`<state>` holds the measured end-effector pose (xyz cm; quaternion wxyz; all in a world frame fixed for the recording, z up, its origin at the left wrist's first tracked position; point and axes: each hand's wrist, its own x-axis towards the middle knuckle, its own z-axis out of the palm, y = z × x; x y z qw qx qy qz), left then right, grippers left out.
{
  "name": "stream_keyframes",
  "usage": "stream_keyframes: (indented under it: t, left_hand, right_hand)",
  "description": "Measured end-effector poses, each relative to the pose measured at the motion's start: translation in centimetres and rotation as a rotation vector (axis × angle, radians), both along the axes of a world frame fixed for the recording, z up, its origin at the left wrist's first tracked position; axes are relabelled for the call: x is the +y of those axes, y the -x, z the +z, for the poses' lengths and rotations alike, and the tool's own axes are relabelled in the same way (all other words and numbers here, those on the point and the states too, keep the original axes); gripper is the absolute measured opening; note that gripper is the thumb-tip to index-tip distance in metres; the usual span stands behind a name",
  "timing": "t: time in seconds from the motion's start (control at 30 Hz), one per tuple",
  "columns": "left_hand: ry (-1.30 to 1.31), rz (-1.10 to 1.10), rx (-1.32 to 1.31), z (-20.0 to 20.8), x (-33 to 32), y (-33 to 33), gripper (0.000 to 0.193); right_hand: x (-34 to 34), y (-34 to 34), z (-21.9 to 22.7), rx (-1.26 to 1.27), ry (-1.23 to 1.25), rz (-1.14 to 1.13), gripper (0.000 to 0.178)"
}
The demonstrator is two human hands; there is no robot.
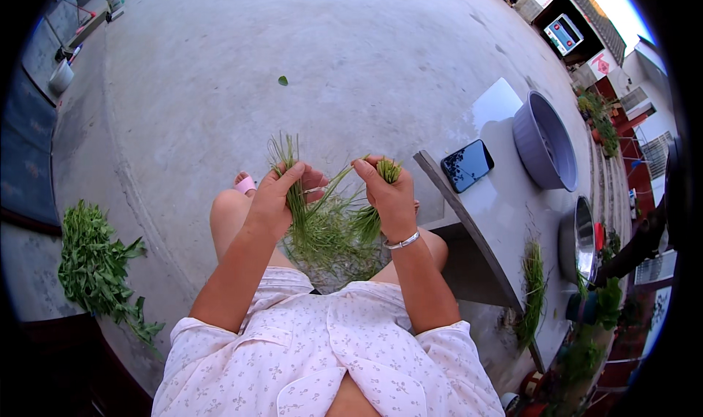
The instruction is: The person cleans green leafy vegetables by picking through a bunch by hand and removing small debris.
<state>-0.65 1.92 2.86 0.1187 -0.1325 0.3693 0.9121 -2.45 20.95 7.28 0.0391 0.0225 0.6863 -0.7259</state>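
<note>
My left hand (pixel 272 199) is closed round a bunch of thin green stalks (pixel 298 210) that look like garlic chives, their ends sticking up past the thumb. To its right, my right hand (pixel 395 203) grips a second bunch of the same stalks (pixel 366 225), which hangs below the palm. A few stalks slant between the two hands, and the right thumb and forefinger are pinched near their upper ends. Beneath both hands, a loose heap of the green stalks (pixel 328 237) lies between my legs. A silver bracelet (pixel 403 240) circles my right wrist.
At right, a grey table (pixel 505 226) carries a dark phone (pixel 467 165), a purple basin (pixel 545 142), a metal bowl (pixel 578 237) and more stalks (pixel 532 285). Leafy greens (pixel 95 259) lie on the concrete floor at left. A single leaf (pixel 283 81) lies ahead.
</note>
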Motion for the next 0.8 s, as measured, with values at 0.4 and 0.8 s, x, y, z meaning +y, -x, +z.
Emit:
stream_keyframes:
  t: [0.4, 0.8]
  left_hand:
    - [0.410, 0.254, 0.118, -2.3, -4.8, 1.9, 0.017]
    - [0.289, 0.017, 0.194, -1.3, 0.0, 1.6, 0.022]
  right_hand:
    - [4.1, 0.9, -0.3, 0.211, -0.330, -0.128, 0.022]
    - [2.2, 0.6, -0.1, 0.032, -0.162, 0.069, 0.024]
